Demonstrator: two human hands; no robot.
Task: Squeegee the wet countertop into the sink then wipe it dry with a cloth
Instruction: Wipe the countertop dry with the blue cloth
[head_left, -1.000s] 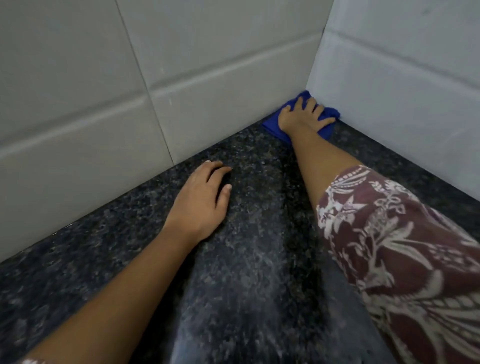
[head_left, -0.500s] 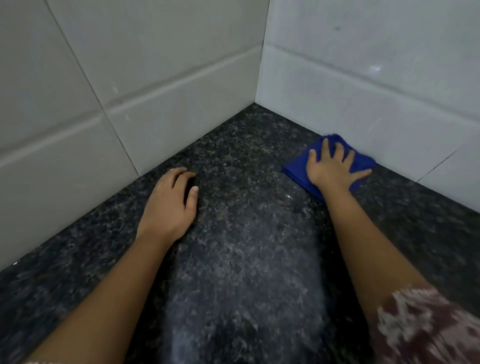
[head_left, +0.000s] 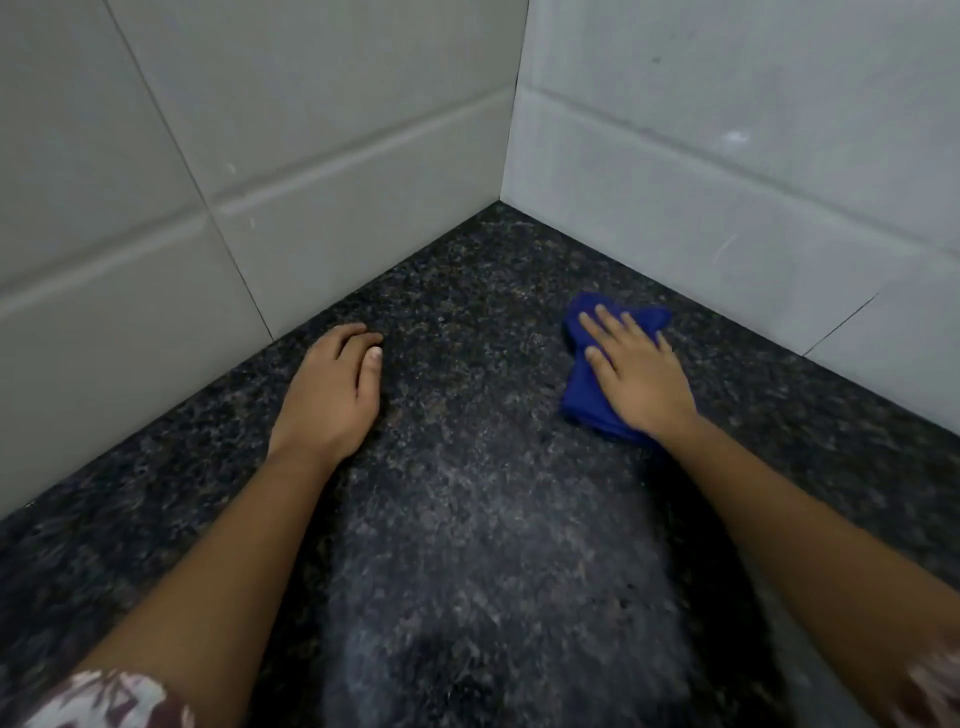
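Observation:
A folded blue cloth (head_left: 587, 395) lies on the dark speckled granite countertop (head_left: 467, 519), right of the corner where two tiled walls meet. My right hand (head_left: 634, 374) presses flat on top of the cloth, fingers spread and pointing toward the corner, covering most of it. My left hand (head_left: 332, 395) rests palm down on the bare counter close to the left wall, fingers loosely curled, holding nothing. No squeegee or sink is in view.
Pale tiled walls close the counter on the left (head_left: 208, 208) and on the right (head_left: 727, 182), meeting at a corner (head_left: 501, 200). A dull sheen runs down the middle of the counter between my forearms.
My right hand has slid the blue cloth out of the corner, along the right wall and then toward me, away from the wall. My left hand has stayed put on the counter.

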